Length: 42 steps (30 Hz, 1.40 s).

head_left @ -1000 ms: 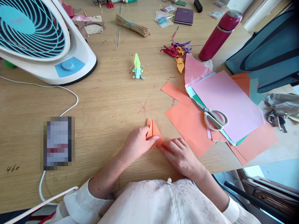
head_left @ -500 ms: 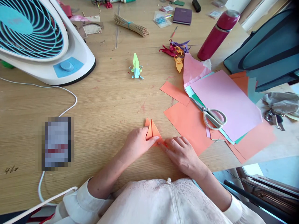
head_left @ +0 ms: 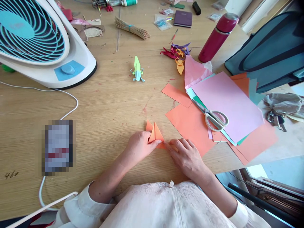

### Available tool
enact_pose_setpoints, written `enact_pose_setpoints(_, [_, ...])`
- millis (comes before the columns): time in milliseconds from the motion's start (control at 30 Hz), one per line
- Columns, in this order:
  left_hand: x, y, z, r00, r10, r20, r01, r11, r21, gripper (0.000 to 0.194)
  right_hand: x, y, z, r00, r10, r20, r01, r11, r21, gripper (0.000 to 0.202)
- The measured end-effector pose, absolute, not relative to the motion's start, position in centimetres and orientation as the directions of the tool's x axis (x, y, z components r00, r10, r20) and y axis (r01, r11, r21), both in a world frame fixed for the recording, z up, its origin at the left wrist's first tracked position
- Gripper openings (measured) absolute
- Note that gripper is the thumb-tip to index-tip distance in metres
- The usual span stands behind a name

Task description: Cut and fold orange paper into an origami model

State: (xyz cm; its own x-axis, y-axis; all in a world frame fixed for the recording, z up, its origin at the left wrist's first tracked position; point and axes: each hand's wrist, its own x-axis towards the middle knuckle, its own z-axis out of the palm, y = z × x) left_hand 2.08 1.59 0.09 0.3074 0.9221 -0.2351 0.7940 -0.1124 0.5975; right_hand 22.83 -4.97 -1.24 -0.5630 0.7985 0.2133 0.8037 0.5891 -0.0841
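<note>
A small piece of folded orange paper (head_left: 156, 134) with pointed triangular flaps stands just above the tabletop in front of me. My left hand (head_left: 142, 144) is closed on its left side, thumb pressed along the lower edge and fingers behind. At the paper's lower right corner, my right hand (head_left: 184, 155) pinches with thumb and index finger; the other fingers are curled. Larger orange sheets (head_left: 190, 126) lie just right of that hand. Scissors with pale handles (head_left: 215, 120) rest partly on a pink sheet (head_left: 230, 101).
Farther back sits a green and blue origami figure (head_left: 137, 69). A white fan (head_left: 78, 60) and a blurred phone-like device (head_left: 58, 147) with a white cable are at left. A red flask (head_left: 217, 38), a blue bag (head_left: 263, 47) and keys (head_left: 276, 120) are at right.
My right fingertips have slid slightly to the right, toward the paper's corner, showing more of its lower edge. The left hand keeps its hold. The view has shifted slightly.
</note>
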Motion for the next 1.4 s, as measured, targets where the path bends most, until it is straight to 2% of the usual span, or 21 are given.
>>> enact_pose_setpoints(133, [2.1, 1.2, 0.3, 0.357, 0.913, -0.196, 0.765, -0.166, 0.622, 0.036, 22.6, -5.5, -1.7, -0.526, 0.825, 0.205, 0.830, 0.550, -0.086, 0.038])
enact_pose_setpoints(300, [1.8, 0.7, 1.8, 0.509, 0.835, -0.208, 0.661, -0.224, 0.716, 0.016, 22.5, -5.7, -1.9, -0.507, 0.837, 0.206, 0.838, 0.535, -0.113, 0.036])
enact_pose_setpoints(367, [1.4, 0.6, 2.4, 0.577, 0.788, -0.213, 0.589, -0.222, 0.777, 0.020, 22.5, -5.6, -2.1, -0.493, 0.847, 0.197, 0.845, 0.521, -0.123, 0.032])
enact_pose_setpoints(467, [0.7, 0.3, 2.8, 0.629, 0.739, -0.241, 0.509, -0.158, 0.846, 0.036, 22.3, -5.4, -2.3, -0.458, 0.871, 0.176, 0.864, 0.483, -0.143, 0.021])
enact_pose_setpoints(567, [0.3, -0.1, 2.3, 0.637, 0.744, -0.201, 0.508, -0.209, 0.836, 0.034, 22.1, -5.0, -2.4, -0.433, 0.887, 0.161, 0.868, 0.458, -0.191, 0.017])
enact_pose_setpoints(733, [0.3, -0.7, 0.7, 0.702, 0.709, -0.075, 0.562, -0.485, 0.670, 0.040, 22.9, -5.3, -2.3, -0.365, 0.906, 0.214, 0.847, 0.418, -0.329, 0.031])
enact_pose_setpoints(833, [0.5, -1.1, -0.2, 0.738, 0.675, 0.006, 0.588, -0.647, 0.486, 0.038, 24.1, -6.1, -2.4, -0.294, 0.917, 0.270, 0.842, 0.382, -0.381, 0.033])
enact_pose_setpoints(933, [0.6, -1.5, -0.8, 0.777, 0.628, 0.039, 0.587, -0.745, 0.317, 0.038, 25.3, -6.8, -2.6, -0.212, 0.933, 0.290, 0.858, 0.320, -0.402, 0.045])
enact_pose_setpoints(1033, [0.6, -1.8, -1.1, 0.806, 0.591, 0.013, 0.570, -0.783, 0.247, 0.043, 26.0, -7.2, -2.6, -0.146, 0.938, 0.314, 0.858, 0.278, -0.432, 0.050])
enact_pose_setpoints(1200, [0.6, -2.1, -1.2, 0.811, 0.582, -0.053, 0.583, -0.799, 0.150, 0.045, 26.0, -7.2, -2.4, -0.037, 0.923, 0.384, 0.857, 0.226, -0.462, 0.041])
enact_pose_setpoints(1400, [1.6, -3.2, -1.1, 0.734, 0.673, -0.085, 0.677, -0.736, 0.024, 0.049, 25.2, -7.6, -1.6, -0.003, 0.859, 0.513, 0.879, 0.246, -0.408, 0.049])
